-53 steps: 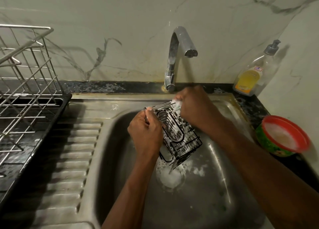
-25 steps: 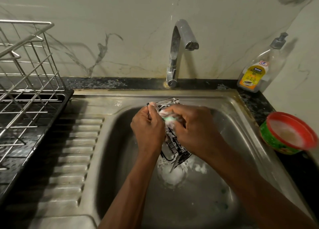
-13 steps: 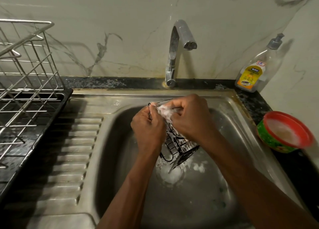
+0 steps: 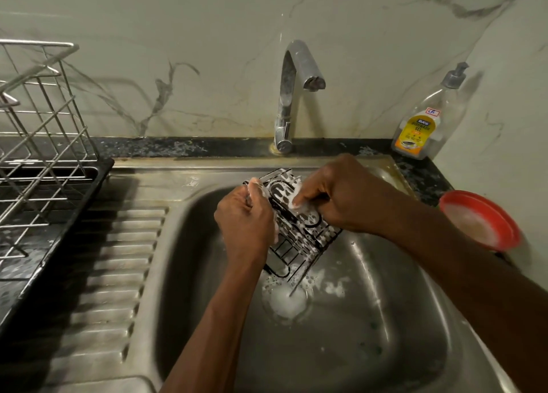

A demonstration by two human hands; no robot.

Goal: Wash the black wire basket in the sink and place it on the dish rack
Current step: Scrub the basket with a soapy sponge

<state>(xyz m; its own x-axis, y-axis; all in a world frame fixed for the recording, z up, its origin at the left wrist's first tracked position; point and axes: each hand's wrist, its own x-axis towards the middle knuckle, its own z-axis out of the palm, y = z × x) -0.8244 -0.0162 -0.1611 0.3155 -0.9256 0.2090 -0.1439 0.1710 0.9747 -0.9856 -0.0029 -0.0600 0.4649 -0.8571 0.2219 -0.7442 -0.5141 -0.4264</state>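
My left hand point(image 4: 246, 223) gripped the black wire basket point(image 4: 305, 235); my right hand point(image 4: 341, 197) pinched a foamy pad point(image 4: 296, 198). The bottle point(image 4: 421, 125) label read "DISHWASH GEL".

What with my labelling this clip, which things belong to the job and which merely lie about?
Job: black wire basket, left hand, right hand, foamy white scrubber, stainless steel sink, wire dish rack.
Idle: clear dishwash-gel pump bottle, red round bowl.

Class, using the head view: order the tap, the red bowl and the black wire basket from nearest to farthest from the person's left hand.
1. black wire basket, gripped by the left hand over the sink.
2. tap, behind, at the back rim.
3. red bowl, far to the right.
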